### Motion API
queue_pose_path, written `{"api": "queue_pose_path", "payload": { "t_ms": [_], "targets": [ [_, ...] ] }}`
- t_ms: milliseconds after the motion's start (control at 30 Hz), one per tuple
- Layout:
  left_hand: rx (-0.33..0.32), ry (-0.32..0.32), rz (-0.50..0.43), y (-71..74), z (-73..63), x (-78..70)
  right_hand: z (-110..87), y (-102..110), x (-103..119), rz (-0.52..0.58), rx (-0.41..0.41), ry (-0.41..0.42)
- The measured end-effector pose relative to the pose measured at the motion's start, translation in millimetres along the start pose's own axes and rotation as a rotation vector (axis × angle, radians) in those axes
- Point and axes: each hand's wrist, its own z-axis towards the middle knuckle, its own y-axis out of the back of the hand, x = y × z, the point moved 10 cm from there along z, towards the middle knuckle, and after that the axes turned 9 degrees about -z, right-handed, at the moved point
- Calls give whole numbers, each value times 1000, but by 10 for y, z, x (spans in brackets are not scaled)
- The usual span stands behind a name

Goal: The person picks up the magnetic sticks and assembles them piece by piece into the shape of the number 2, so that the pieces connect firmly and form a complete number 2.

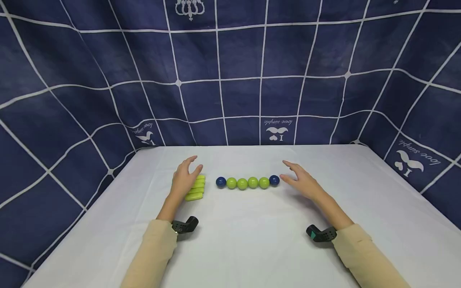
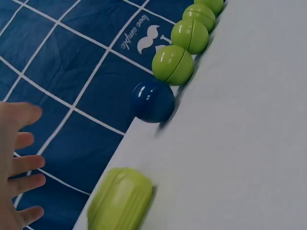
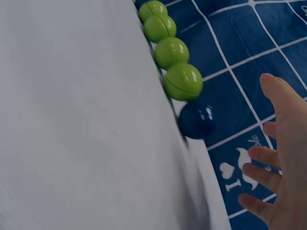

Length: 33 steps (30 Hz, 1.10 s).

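Note:
A row of glossy balls lies across the white table: a dark blue ball (image 1: 221, 182) at the left end, several lime-green balls (image 1: 242, 184) between, and another dark blue ball (image 1: 274, 180) at the right end. My left hand (image 1: 183, 180) hovers beside and partly over several lime-green elongated pieces (image 1: 195, 196), hiding some of them; its fingers are spread and hold nothing. Past the right end of the row, my right hand (image 1: 301, 182) is held near the blue ball with loose fingers. A gap shows between that hand and the ball in the right wrist view.
White cloth covers the table (image 1: 245, 240). Behind it and at both sides hangs a navy curtain (image 1: 237, 96) with white grid lines. Each wrist wears a black camera mount, one left (image 1: 185, 225) and one right (image 1: 321, 233).

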Motion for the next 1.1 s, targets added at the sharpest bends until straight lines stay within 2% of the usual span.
{"api": "queue_pose_path", "payload": {
  "t_ms": [100,200,267,400,633,800,967,1033,1100],
  "targets": [
    [-82,35,-216,11,-7,101,-30,-161,68,128,43,11],
    [-124,62,-321,-24,7,207,-50,-250,74,225,51,8],
    [-130,92,-346,-57,5,305,-65,-319,48,272,59,-10],
    [-114,159,-340,-110,-6,491,-99,-375,39,345,56,-30],
    [-78,227,-403,-180,-11,669,-111,-434,-17,378,27,-7],
    [-22,210,-341,-261,-20,691,-142,-468,-17,372,31,21],
    [84,114,-141,-371,-3,580,-161,-441,22,345,10,63],
    [86,88,-74,-364,4,548,-157,-445,55,325,10,86],
    [75,92,-37,-338,5,538,-147,-452,92,290,8,114]
  ]
}}
